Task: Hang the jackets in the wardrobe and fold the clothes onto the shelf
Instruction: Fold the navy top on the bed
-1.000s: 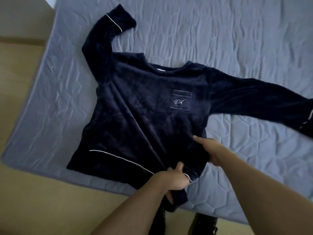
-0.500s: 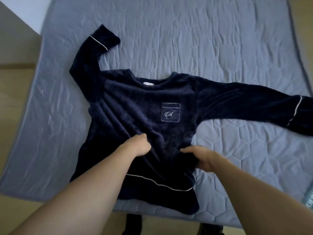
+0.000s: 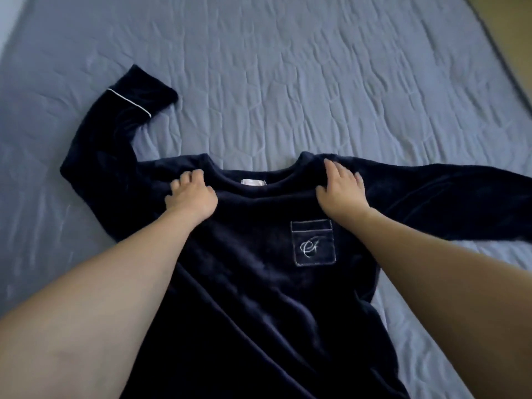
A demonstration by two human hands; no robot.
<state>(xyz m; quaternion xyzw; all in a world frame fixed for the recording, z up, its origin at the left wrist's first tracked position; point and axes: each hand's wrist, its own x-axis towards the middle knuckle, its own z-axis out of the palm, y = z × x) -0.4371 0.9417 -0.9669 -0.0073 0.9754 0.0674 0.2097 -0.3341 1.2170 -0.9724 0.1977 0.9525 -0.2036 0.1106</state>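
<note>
Navy velour top (image 3: 253, 283) is lying face-up on the grey bed (image 3: 316, 82), neckline at twelve o'clock. My left hand (image 3: 191, 195) and right hand (image 3: 341, 191) are pressing its shoulders, left fingers curled, right fingers spread.

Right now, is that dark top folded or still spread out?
Spread out, unfolded. The navy top lies front-up on the bed cover, both sleeves out to the sides, chest pocket showing.
</note>
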